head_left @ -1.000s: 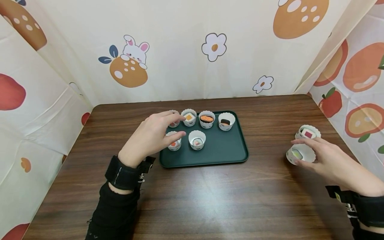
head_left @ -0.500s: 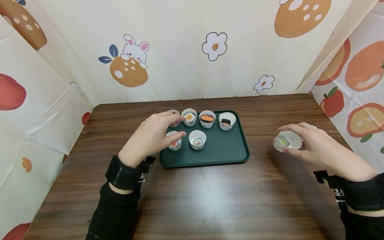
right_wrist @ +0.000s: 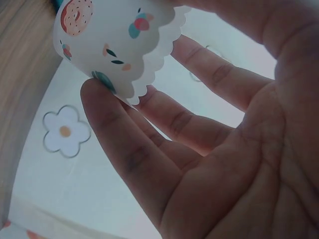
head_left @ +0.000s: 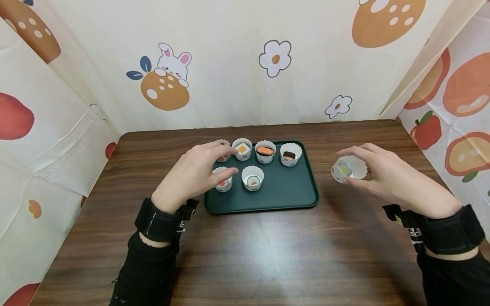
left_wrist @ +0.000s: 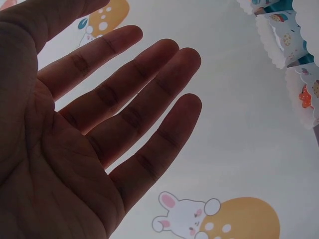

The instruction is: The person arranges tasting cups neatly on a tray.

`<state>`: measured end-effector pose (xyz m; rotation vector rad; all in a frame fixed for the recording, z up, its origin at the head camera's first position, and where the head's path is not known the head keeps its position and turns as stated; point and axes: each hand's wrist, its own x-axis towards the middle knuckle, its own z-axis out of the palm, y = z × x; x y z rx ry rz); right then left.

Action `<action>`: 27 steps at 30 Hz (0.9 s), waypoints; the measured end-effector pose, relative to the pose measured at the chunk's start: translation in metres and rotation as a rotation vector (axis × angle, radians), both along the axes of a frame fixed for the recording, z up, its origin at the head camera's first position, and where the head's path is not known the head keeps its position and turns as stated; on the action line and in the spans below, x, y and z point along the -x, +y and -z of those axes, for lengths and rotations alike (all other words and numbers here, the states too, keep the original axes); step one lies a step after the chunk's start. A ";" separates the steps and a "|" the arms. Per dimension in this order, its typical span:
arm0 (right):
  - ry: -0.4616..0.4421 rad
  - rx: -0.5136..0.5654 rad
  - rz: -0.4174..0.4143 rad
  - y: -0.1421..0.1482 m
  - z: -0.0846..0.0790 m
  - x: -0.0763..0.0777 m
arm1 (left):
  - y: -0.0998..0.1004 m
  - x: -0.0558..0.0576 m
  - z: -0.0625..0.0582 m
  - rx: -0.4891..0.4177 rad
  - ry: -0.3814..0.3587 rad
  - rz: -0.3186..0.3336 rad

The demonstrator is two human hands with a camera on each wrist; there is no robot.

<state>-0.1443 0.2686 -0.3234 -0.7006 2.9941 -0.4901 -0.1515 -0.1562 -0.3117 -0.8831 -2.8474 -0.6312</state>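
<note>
My right hand pinches a white scalloped paper cup between thumb and fingers, to the right of the tray. A pale green and white sushi piece lies inside it. In the right wrist view, fingertips press the cup's printed wall. My left hand hovers over the left end of the dark green tray, fingers extended and holding nothing. Its fingertips overlap a cup with an orange-topped white piece and come close to a front cup, both partly hidden.
More paper cups with sushi pieces stand on the tray: one with orange topping, one with a dark band, one in front. Brown wooden table surrounds the tray. Patterned cloth hangs behind it.
My right hand has carried its cup leftward and slightly back, toward the tray. The cup with a pink-and-white piece at the right is now hidden behind that hand. My left hand stays put.
</note>
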 end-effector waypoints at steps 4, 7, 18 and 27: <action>0.005 0.024 -0.017 -0.011 -0.005 0.004 | 0.000 0.000 0.000 0.000 -0.004 0.000; 0.008 0.041 -0.029 -0.018 -0.008 0.006 | 0.000 0.000 0.000 -0.001 -0.008 -0.001; 0.007 0.100 -0.083 -0.041 -0.018 0.008 | -0.001 0.000 0.000 -0.003 0.001 0.003; -0.001 0.123 -0.116 -0.060 -0.025 0.010 | -0.001 0.001 0.002 0.001 0.002 0.002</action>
